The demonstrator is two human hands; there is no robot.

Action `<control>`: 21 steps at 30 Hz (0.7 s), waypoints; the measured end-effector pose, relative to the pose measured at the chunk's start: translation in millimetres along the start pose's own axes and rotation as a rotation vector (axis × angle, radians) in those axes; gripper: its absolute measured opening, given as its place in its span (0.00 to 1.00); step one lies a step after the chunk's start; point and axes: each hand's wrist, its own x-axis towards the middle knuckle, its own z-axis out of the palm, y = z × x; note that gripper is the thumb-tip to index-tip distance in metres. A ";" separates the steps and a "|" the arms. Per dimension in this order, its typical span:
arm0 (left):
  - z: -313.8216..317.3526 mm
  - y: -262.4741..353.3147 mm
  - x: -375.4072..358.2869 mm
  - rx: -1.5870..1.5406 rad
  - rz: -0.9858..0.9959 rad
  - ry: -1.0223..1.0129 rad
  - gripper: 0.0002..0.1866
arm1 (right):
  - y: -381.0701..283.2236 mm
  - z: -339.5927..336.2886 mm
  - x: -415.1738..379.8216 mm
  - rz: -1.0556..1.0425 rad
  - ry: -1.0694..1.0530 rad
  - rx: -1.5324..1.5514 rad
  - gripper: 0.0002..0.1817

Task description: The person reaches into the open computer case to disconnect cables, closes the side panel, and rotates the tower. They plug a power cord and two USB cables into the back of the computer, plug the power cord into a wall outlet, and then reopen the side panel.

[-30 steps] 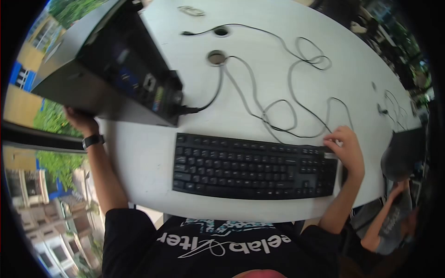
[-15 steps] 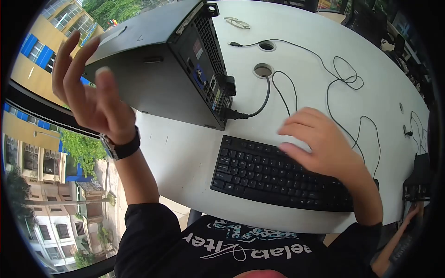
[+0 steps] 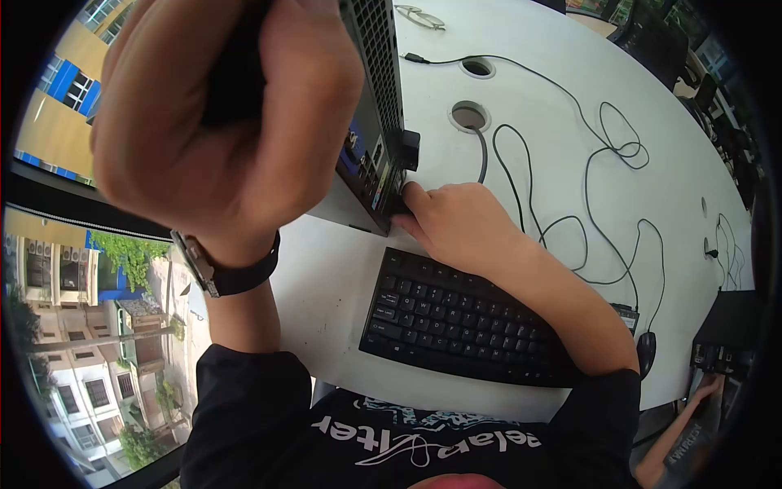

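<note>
A black desktop computer case (image 3: 371,106) stands on the white table, its ports facing right. My left hand (image 3: 236,122), with a watch on the wrist, is raised close to the camera in front of the case, fingers curled; whether it touches the case or holds anything is hidden. My right hand (image 3: 452,216) is closed around the black power plug (image 3: 397,204) at the lower rear edge of the case. The plug's cable (image 3: 482,155) runs to a round table hole. Below my right forearm lies a black keyboard (image 3: 456,318).
Thin black cables (image 3: 586,208) loop over the white table (image 3: 546,49). A mouse (image 3: 646,354) sits right of the keyboard. Glasses (image 3: 419,16) lie at the far side. Another person's arm (image 3: 676,432) shows at lower right. A window is on the left.
My right hand has moved left from above the keyboard to the plug and closed on it. My left hand has come closer to the camera and curled its fingers.
</note>
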 end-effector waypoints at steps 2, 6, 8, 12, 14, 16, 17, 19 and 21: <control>-4.8 9.4 2.1 0.055 -0.051 -0.018 0.08 | 7.3 -7.7 5.2 0.015 -0.051 -0.017 0.18; -3.5 21.7 5.9 0.071 -0.133 -0.017 0.08 | 28.0 -3.3 11.2 -0.127 -0.070 0.061 0.19; -2.5 27.9 9.8 0.083 -0.168 -0.020 0.08 | 18.5 1.6 3.8 -0.085 0.019 0.005 0.20; 0.1 39.3 17.0 0.099 -0.226 -0.015 0.08 | -14.5 8.3 -9.9 0.128 0.097 -0.062 0.19; 1.2 45.8 19.8 0.111 -0.255 -0.019 0.08 | 7.3 2.4 -2.5 0.023 0.034 -0.073 0.19; 0.8 50.5 23.4 0.115 -0.290 -0.021 0.08 | 19.7 -4.5 6.7 -0.103 -0.089 -0.099 0.19; -0.3 52.3 24.5 0.118 -0.300 -0.022 0.08 | 16.1 -2.8 5.0 -0.104 -0.090 -0.105 0.19; -2.1 50.6 24.0 0.124 -0.319 -0.027 0.08 | 4.2 5.4 -4.3 0.014 0.039 -0.064 0.20; 0.3 20.7 15.0 0.187 0.018 0.038 0.10 | -9.9 6.5 -13.7 0.050 0.042 -0.095 0.21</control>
